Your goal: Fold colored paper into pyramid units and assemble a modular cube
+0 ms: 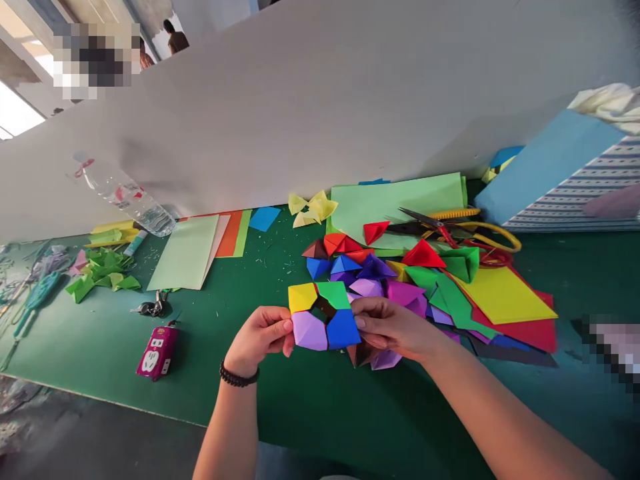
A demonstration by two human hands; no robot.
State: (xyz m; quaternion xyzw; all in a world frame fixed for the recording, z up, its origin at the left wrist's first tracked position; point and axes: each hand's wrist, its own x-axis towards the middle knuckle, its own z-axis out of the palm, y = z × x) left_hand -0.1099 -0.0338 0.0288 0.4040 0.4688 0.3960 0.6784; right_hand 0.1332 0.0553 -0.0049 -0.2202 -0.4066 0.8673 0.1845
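A folded-paper square [343, 329] of yellow, green, blue and lilac sections, with a gap at its centre, is held up above the green table. On its left edge, my left hand [265, 339], with a dark beaded bracelet at the wrist, pinches the paper between thumb and fingers. My right hand [383, 323] grips the opposite edge. Just behind lie many folded paper pieces: red ones [423, 254], blue ones [345, 264], purple ones [407, 295] and green ones [453, 300]. Part of this pile is hidden behind my right hand.
Scissors [450, 233] lie on green sheets [400, 200] by the white partition [300, 100]. To the right are yellow sheets [505, 297] and a blue box [555, 160]. A bottle [127, 193], green scraps [103, 270] and a magenta power adapter [157, 352] are on the left.
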